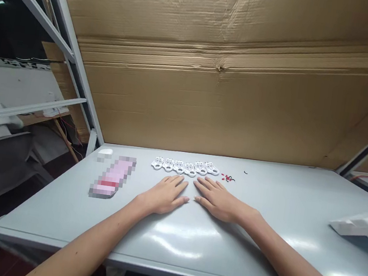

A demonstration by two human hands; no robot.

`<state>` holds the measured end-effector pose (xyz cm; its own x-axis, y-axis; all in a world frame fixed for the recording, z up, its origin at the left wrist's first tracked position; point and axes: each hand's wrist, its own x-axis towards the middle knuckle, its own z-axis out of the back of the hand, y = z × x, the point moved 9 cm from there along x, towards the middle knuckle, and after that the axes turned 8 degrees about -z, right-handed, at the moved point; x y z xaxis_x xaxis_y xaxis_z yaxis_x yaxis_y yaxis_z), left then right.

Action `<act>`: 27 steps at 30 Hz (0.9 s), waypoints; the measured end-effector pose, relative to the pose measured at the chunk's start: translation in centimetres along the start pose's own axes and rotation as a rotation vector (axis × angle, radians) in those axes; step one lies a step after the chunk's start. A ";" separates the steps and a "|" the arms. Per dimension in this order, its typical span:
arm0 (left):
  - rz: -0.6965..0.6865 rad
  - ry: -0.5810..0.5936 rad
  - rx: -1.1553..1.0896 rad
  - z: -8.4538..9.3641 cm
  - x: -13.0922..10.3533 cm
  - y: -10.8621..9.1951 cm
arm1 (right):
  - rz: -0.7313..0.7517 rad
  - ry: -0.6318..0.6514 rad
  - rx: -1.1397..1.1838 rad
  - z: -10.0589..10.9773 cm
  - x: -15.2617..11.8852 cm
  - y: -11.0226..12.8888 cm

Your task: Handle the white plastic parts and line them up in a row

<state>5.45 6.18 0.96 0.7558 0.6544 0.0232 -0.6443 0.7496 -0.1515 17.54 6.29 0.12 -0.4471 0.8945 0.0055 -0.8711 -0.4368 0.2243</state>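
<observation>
Head view: left hand [165,194] and right hand [218,200] both palm down on glossy grey tabletop [170,240]. Fingers straight, slightly spread, gripping nothing on either side; thumb tips point at each other with a small gap between.

Six flat white cut-out pieces [189,166], each with a round hole at its near end, sit in a side-by-side row just past the fingertips of both hands. Can't tell if any fingertip actually touches one.

Loose pile of tiny red and black bits [228,178] just beyond right little fingertip; one black curved sliver [246,172] further out, to the right of it. Pixelated pink item [116,176] well left of left fingers, small white object [106,151] past that. White folded item [359,224] far right of right fingers. Cardboard sheet [208,109] stands beyond all fingertips
</observation>
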 end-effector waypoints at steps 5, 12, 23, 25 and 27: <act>-0.043 -0.034 0.052 0.4 0.1 -0.1 | -0.015 0.018 -0.007 0.4 -0.2 0.2; -0.122 -0.087 0.098 1.2 0.4 -0.7 | -0.012 0.025 -0.030 0.9 -0.3 0.5; 0.101 -0.520 0.016 5.1 -0.5 5.4 | 0.038 0.005 0.018 1.4 -0.2 0.8; 0.219 -0.558 0.063 5.2 -1.0 7.8 | 0.035 0.003 0.020 1.4 -0.1 0.8; 0.324 -0.521 0.107 4.6 -1.2 9.9 | 0.033 0.004 0.031 1.4 -0.1 0.7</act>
<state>-2.38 13.23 3.97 0.3809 0.7928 0.4758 -0.8600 0.4928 -0.1326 17.25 5.98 1.64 -0.4764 0.8792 0.0099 -0.8491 -0.4630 0.2543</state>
